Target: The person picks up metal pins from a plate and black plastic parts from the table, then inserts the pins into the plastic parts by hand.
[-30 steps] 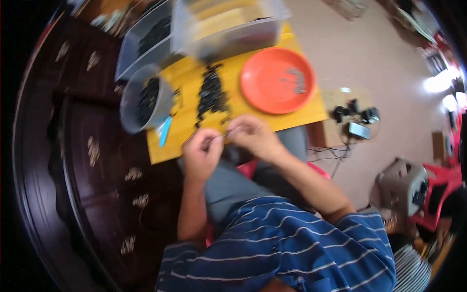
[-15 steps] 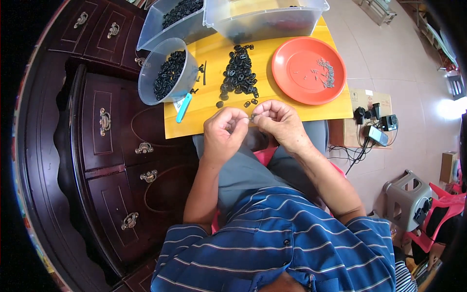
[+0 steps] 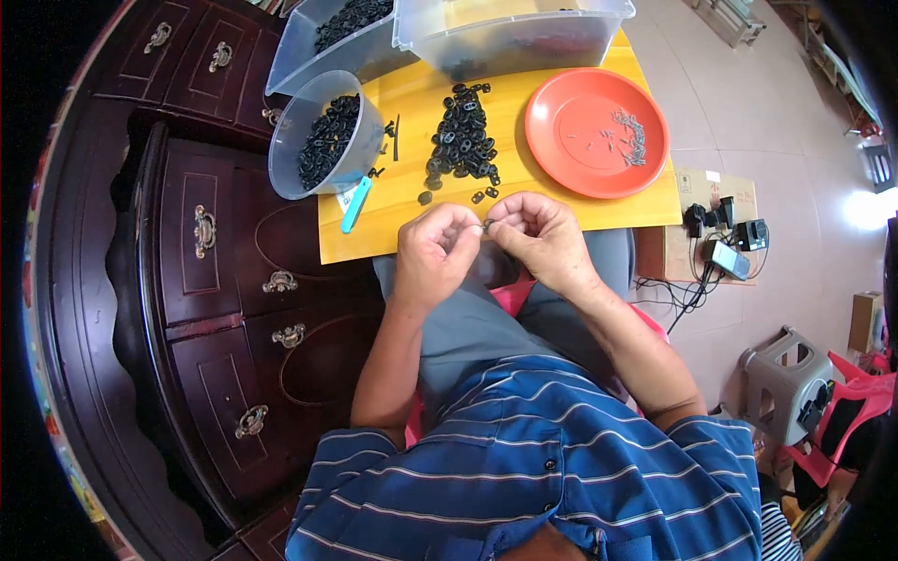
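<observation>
My left hand (image 3: 433, 254) and my right hand (image 3: 544, 241) meet just off the near edge of the yellow board. Thumb and forefinger of the right are pinched on a small dark piece (image 3: 487, 224), mostly covered by the fingers. The left fingertips are closed against its left side on something thin and greyish, too small to make out. Just beyond lies a pile of black oval plastic pieces (image 3: 460, 140), several with two holes. On the right, an orange-red plate (image 3: 571, 173) holds many small grey metal pins (image 3: 632, 150).
A clear round tub (image 3: 374, 140) of black pieces stands at left, beside a turquoise-handled cutter (image 3: 355, 206). Two clear bins (image 3: 510, 42) are at the back. Dark wooden drawers (image 3: 201, 234) flank my left; a cardboard box (image 3: 687, 252) with cables and devices is at right.
Both hands keep their pinch at nearly the same spot, with only slight finger movement. The whole view has shifted a little.
</observation>
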`<action>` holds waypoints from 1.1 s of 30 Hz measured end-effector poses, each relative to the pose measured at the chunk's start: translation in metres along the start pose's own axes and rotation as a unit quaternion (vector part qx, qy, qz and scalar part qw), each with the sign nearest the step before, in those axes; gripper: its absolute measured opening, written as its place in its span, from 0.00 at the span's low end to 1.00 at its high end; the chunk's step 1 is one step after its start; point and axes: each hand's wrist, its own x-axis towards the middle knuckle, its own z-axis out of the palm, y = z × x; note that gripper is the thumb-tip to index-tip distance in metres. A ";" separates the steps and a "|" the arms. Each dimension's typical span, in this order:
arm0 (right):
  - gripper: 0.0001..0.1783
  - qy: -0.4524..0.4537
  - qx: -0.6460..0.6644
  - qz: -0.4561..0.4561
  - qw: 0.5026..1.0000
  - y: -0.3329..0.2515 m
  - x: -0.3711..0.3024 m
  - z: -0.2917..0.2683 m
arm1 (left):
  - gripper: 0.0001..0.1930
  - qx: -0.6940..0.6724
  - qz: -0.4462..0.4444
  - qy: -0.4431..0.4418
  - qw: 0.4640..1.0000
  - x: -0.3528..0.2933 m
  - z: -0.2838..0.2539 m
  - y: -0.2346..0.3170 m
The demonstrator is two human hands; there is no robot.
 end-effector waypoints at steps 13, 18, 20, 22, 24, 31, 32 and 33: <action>0.07 0.042 -0.015 -0.014 0.999 -0.001 -0.004 0.004 | 0.01 -0.087 -0.068 0.011 0.994 -0.009 0.014 -0.009; 0.07 0.049 -0.023 -0.027 0.998 0.000 -0.005 0.006 | 0.01 -0.111 -0.077 0.031 0.990 -0.008 0.016 -0.012; 0.07 0.055 -0.056 -0.048 0.996 -0.002 -0.007 0.008 | 0.01 -0.114 -0.086 0.027 0.989 -0.009 0.016 -0.013; 0.06 0.069 -0.114 -0.061 0.989 -0.004 -0.009 0.011 | 0.01 -0.139 -0.101 0.028 0.985 -0.010 0.017 -0.014; 0.06 0.072 -0.127 -0.064 0.987 -0.005 -0.009 0.011 | 0.01 -0.149 -0.108 0.032 0.982 -0.011 0.019 -0.018; 0.04 0.048 0.002 -0.034 0.998 -0.005 -0.003 0.003 | 0.05 -0.204 -0.100 0.024 0.974 -0.002 0.015 -0.008; 0.04 0.049 0.003 -0.034 0.998 -0.007 -0.002 0.002 | 0.05 -0.203 -0.100 0.023 0.974 0.001 0.014 -0.009; 0.05 0.051 0.023 -0.029 0.998 -0.010 -0.002 0.002 | 0.06 -0.191 -0.088 0.037 0.977 0.003 0.011 -0.011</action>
